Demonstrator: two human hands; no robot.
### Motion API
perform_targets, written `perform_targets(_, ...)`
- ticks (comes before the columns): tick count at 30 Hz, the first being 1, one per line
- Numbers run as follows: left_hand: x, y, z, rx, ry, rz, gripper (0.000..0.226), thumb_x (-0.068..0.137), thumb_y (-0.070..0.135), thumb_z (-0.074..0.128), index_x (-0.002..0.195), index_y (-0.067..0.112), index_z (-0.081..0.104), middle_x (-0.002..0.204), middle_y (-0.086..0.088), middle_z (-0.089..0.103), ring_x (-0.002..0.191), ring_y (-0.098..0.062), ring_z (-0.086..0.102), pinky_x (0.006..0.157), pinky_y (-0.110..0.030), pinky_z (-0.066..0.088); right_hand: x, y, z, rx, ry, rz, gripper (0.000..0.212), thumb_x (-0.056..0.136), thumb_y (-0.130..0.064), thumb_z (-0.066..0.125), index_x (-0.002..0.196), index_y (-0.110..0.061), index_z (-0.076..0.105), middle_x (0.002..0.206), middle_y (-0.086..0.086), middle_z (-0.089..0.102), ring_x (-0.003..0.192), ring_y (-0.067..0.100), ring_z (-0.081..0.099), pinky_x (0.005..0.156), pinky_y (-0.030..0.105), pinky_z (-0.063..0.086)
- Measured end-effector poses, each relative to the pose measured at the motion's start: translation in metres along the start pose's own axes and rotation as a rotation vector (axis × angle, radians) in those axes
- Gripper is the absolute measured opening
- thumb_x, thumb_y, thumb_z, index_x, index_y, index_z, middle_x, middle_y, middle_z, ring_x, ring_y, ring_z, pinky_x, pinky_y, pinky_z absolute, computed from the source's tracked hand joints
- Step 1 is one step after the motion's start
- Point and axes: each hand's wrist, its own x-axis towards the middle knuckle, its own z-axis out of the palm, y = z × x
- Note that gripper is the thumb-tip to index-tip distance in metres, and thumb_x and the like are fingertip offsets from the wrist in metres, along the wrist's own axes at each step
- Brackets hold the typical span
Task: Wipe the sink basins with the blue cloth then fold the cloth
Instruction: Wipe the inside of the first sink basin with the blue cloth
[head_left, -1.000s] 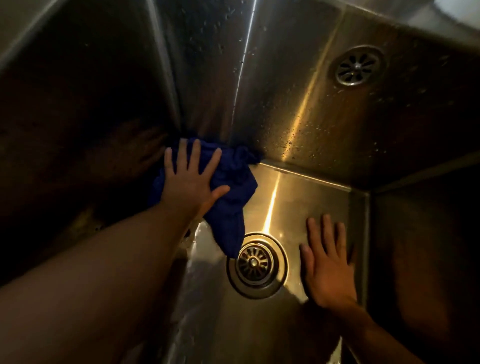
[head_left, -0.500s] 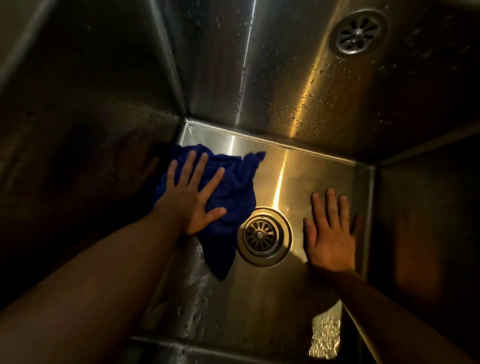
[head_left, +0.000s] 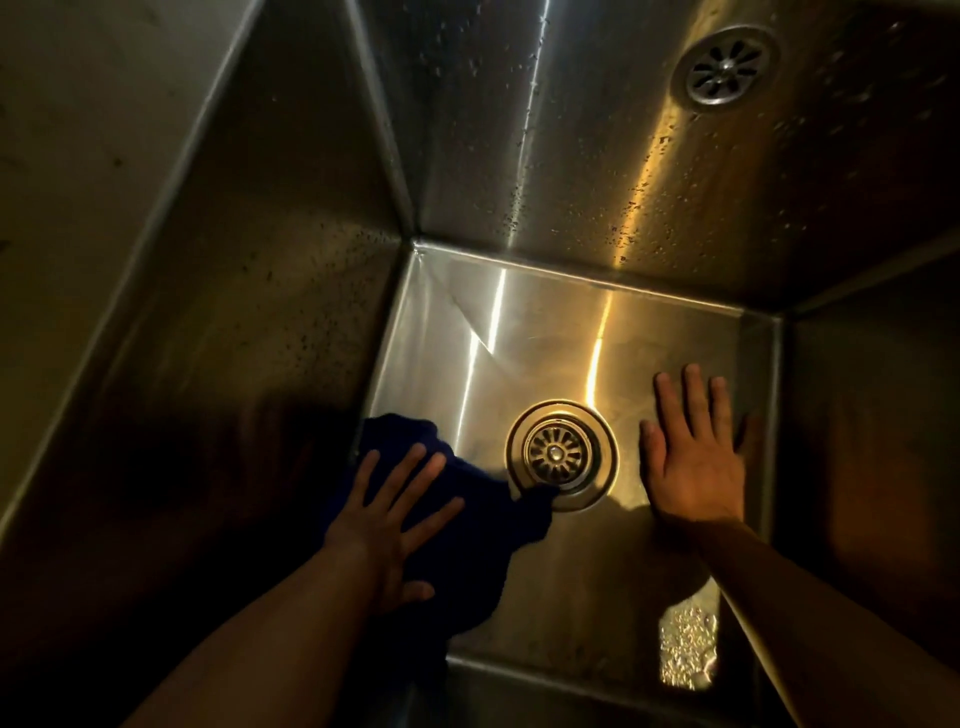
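Note:
I look down into a deep steel sink basin. A crumpled dark blue cloth lies on the basin floor at its left side, one corner touching the rim of the round drain. My left hand presses flat on the cloth with the fingers spread and straight. Flat on the bare floor to the right of the drain rests my right hand, fingers straight, holding nothing.
The back wall carries water drops and a round overflow grille at the upper right. Steep steel walls close in on the left and right. A bright wet patch shines near the front right corner.
My left hand has dragged the cloth from the back left corner down along the left wall towards the front of the basin floor. My right hand has stayed flat beside the drain.

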Motion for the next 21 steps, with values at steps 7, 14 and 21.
perform_targets(7,-0.009,-0.001,0.018,0.088,-0.079,0.188,0.082,0.093,0.060,0.031,0.135,0.039,-0.036,0.119,-0.010,-0.064,0.111,-0.032,-0.059,0.088,-0.057,-0.040,0.000,0.002,0.001,0.042,-0.004,0.001,0.056,0.098,-0.050,0.015,0.152,-0.039,0.006,0.163,-0.007,-0.002,0.148,0.018,-0.010,0.111,0.065,0.019)
perform_targets(14,-0.007,-0.006,0.033,0.090,0.080,0.264,0.083,0.094,0.059,0.027,0.122,0.042,-0.049,0.123,-0.007,-0.065,0.113,-0.027,-0.061,0.084,-0.053,-0.044,0.000,-0.001,0.001,0.001,0.000,-0.006,0.057,0.098,-0.049,0.015,0.153,-0.036,0.010,0.163,-0.004,0.001,0.149,0.021,-0.007,0.113,0.063,0.011)
perform_targets(21,0.003,-0.004,0.036,0.110,0.187,0.328,0.084,0.093,0.060,0.029,0.125,0.045,-0.047,0.127,-0.002,-0.064,0.117,-0.024,-0.060,0.082,-0.050,-0.047,0.000,0.001,0.003,-0.021,-0.003,-0.018,0.057,0.098,-0.051,0.010,0.153,-0.036,0.005,0.163,-0.004,-0.004,0.148,0.021,-0.010,0.115,0.062,0.000)
